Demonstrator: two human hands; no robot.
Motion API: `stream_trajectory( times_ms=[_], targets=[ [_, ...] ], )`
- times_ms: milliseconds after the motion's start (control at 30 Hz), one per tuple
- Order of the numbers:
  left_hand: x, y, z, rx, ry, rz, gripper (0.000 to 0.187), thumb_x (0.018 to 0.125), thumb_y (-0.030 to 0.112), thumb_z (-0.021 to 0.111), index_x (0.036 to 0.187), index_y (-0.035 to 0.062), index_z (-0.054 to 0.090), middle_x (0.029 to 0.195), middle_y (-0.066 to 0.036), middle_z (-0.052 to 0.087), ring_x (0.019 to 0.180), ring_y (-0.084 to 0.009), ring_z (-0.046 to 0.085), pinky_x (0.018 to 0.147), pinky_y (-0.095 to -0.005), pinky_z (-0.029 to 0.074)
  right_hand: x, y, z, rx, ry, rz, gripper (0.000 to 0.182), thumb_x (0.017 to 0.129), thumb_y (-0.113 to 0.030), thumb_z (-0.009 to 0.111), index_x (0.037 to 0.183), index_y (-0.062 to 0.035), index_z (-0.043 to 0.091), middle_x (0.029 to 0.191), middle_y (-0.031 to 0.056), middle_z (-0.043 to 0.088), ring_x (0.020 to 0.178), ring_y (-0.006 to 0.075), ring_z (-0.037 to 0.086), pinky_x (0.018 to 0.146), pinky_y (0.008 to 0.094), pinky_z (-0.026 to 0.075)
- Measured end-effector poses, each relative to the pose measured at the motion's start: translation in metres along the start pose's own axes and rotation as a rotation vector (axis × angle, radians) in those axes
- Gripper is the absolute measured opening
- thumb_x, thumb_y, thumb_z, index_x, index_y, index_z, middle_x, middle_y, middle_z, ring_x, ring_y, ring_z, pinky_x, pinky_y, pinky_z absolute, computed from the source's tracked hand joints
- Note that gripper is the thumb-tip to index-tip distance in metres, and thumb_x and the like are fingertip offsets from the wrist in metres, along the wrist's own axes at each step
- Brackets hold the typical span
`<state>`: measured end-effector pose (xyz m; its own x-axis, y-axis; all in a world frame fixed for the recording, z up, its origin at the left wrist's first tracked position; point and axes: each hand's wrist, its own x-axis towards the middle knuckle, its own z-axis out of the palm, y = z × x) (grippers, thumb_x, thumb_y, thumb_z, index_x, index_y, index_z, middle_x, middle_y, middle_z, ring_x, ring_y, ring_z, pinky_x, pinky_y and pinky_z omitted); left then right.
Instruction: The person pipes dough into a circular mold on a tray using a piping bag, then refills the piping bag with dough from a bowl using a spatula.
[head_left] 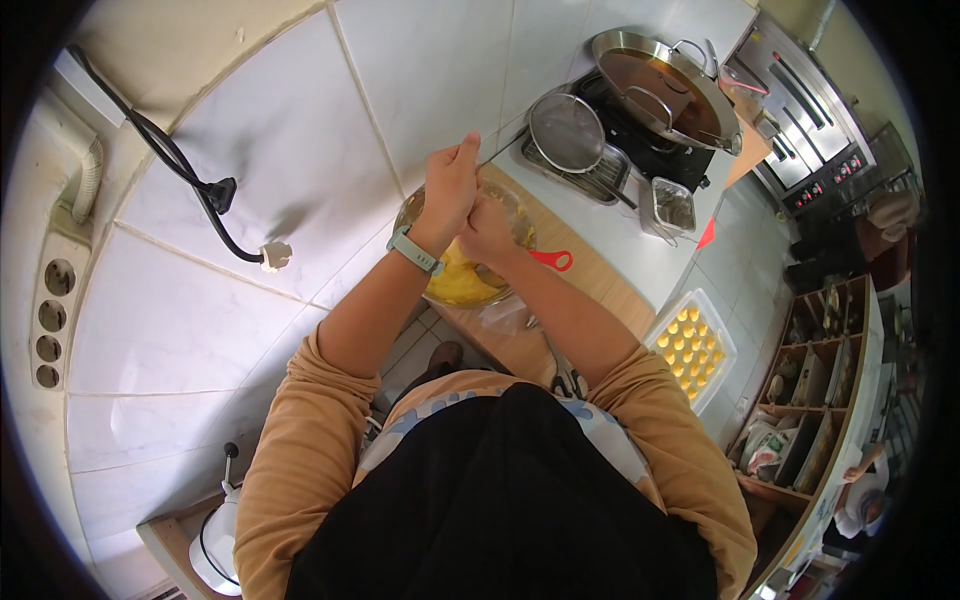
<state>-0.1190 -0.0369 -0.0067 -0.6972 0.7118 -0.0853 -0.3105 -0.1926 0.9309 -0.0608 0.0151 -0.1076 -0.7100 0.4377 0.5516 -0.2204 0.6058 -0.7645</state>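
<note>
My left hand (450, 192), with a pale watch (415, 250) on its wrist, is raised over a clear-looking bowl (412, 208). Its thumb points up and the other fingers look curled, partly hidden. Pressed against it from below is my right hand (486, 232), closed; whatever lies between the two palms is hidden. Inside the bowl sits a soft yellow mass (462, 283), like dough or mash. A red handle (553, 260) sticks out at the bowl's right side.
A large pan of dark oil (668, 95) stands on a black stove. Before it lie a round mesh skimmer (567, 132) and a small wire basket (668, 208). A white tray (728, 347) holds several yellow balls. Wooden shelves (810, 390) and another person (865, 490) are at right.
</note>
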Motion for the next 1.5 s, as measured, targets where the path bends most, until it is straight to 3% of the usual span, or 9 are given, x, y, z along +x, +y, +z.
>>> stream_trajectory(
  times_ms=[133,433,533,733,933,1133,1333,1433,1500],
  targets=[
    [-0.001,0.003,0.0,0.01,-0.004,0.012,0.042,0.094,0.028,0.051,0.058,0.0109,0.037,0.05,0.005,0.032,0.041,-0.0047,0.025,0.036,-0.0252,0.018,0.002,0.003,-0.001,-0.052,-0.028,-0.015,0.04,0.086,-0.04,0.053,0.086,-0.0014,0.061,0.072,0.0176,0.063,0.069,0.0368,0.062,0.058,0.0397,0.048],
    [-0.002,0.006,0.003,0.039,-0.009,0.016,0.042,0.094,0.029,0.051,0.058,0.0104,0.037,0.05,0.005,0.031,0.042,-0.0048,0.025,0.037,-0.025,0.019,0.003,0.001,-0.004,-0.077,-0.001,-0.078,0.038,0.086,-0.038,0.053,0.082,-0.0007,0.059,0.067,0.0186,0.06,0.064,0.0384,0.06,0.054,0.0412,0.046],
    [-0.001,0.007,0.003,0.037,-0.024,-0.005,0.041,0.093,0.029,0.053,0.06,0.0108,0.038,0.052,0.005,0.031,0.043,-0.0048,0.025,0.037,-0.0251,0.019,0.003,-0.005,-0.011,-0.101,-0.135,0.101,0.024,0.08,-0.018,0.057,0.099,-0.0035,0.059,0.078,0.0188,0.063,0.073,0.0362,0.062,0.064,0.0407,0.048],
    [-0.001,0.027,-0.012,-0.034,-0.225,-0.183,0.041,0.091,0.03,0.055,0.06,0.0142,0.034,0.053,0.005,0.032,0.043,-0.0058,0.026,0.038,-0.0244,0.02,-0.008,-0.038,-0.051,0.595,-0.304,0.315,0.031,0.09,-0.016,0.047,0.115,0.0014,0.053,0.112,0.0155,0.057,0.11,0.0296,0.05,0.093,0.0362,0.038],
    [-0.017,0.046,0.007,-0.139,-0.12,-0.043,0.042,0.091,0.026,0.054,0.058,0.0144,0.031,0.049,0.005,0.028,0.039,-0.006,0.021,0.034,-0.025,0.016,-0.001,-0.066,-0.043,-0.023,-0.153,-0.101,0.031,0.091,-0.013,0.041,0.119,-0.001,0.047,0.111,0.0177,0.05,0.107,0.0334,0.044,0.098,0.0393,0.027],
    [-0.033,0.055,0.026,-0.198,-0.037,-0.03,0.042,0.09,0.021,0.053,0.056,0.0153,0.029,0.048,0.006,0.023,0.038,-0.0065,0.017,0.036,-0.0262,0.012,-0.009,-0.067,-0.041,-0.236,-0.083,-0.224,0.025,0.092,-0.014,0.039,0.111,-0.0015,0.048,0.106,0.0162,0.05,0.11,0.0333,0.044,0.1,0.0518,0.022],
    [-0.037,0.031,0.032,-0.086,-0.055,-0.027,0.037,0.091,0.022,0.053,0.06,0.0139,0.033,0.05,0.006,0.025,0.039,-0.0055,0.02,0.035,-0.0255,0.014,-0.018,-0.044,-0.037,-0.191,-0.078,-0.241,0.025,0.092,-0.013,0.038,0.103,-0.0014,0.056,0.121,0.0191,0.048,0.119,0.0351,0.041,0.097,0.0458,0.028],
    [-0.037,0.035,0.044,0.092,-0.076,-0.015,0.035,0.092,0.023,0.052,0.062,0.0109,0.037,0.052,0.007,0.026,0.043,-0.0043,0.026,0.038,-0.0233,0.022,-0.022,-0.029,-0.038,-0.212,-0.322,0.095,0.031,0.095,-0.02,0.037,0.113,-0.0016,0.055,0.118,0.0186,0.053,0.113,0.0297,0.049,0.092,0.0387,0.037],
    [-0.017,0.026,0.036,0.308,-0.281,0.047,0.024,0.091,0.022,0.052,0.074,0.0064,0.047,0.064,0.001,0.042,0.055,-0.0087,0.042,0.05,-0.0246,0.036,-0.017,-0.02,-0.021,0.312,-0.12,0.244,0.031,0.097,-0.024,0.037,0.107,-0.0007,0.055,0.108,0.0146,0.057,0.103,0.0247,0.053,0.087,0.0341,0.04]
  ],
)
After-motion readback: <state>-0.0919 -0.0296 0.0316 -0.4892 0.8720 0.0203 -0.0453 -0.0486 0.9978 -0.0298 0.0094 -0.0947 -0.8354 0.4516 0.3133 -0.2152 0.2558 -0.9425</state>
